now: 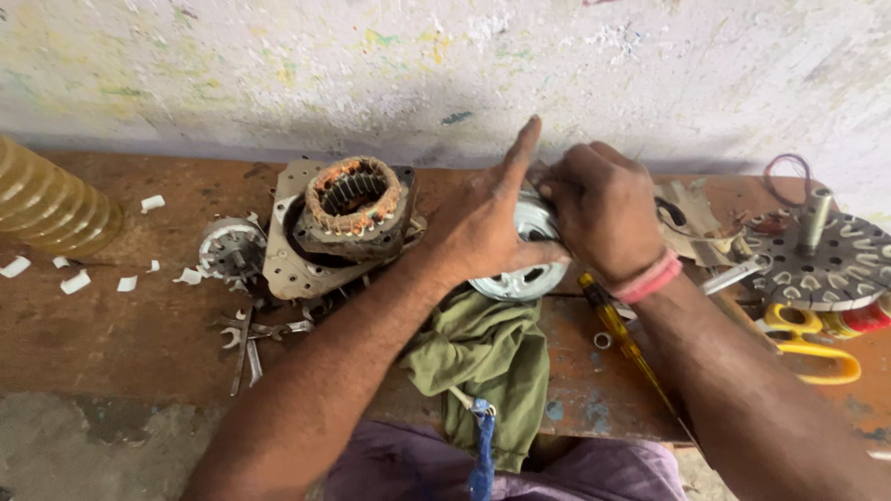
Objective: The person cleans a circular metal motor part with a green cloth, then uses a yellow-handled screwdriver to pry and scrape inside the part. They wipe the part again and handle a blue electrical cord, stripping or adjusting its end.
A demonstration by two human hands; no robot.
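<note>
Both hands meeting over a round silver motor cover near the back edge of the wooden bench, just in front of the paint-flecked wall. Left hand pressed against the cover's left side, thumb hooked along its lower rim, index finger pointing straight up. Right hand curled down over the top of the cover, fingers bunched tight; whether pinching some small part underneath, cannot tell, fingertips hidden. Pink band snug on the right wrist. Just below the cover, a crumpled green cloth spilling over the bench edge. To the left, a stator with copper windings sitting on a grey metal plate, a small rotor beside it, spanners lying in front. Yellow-handled screwdriver under the right forearm. Far right, a slotted round lamination disc and yellow-handled scissors. Scraps of white paper scattered at far left.
</note>
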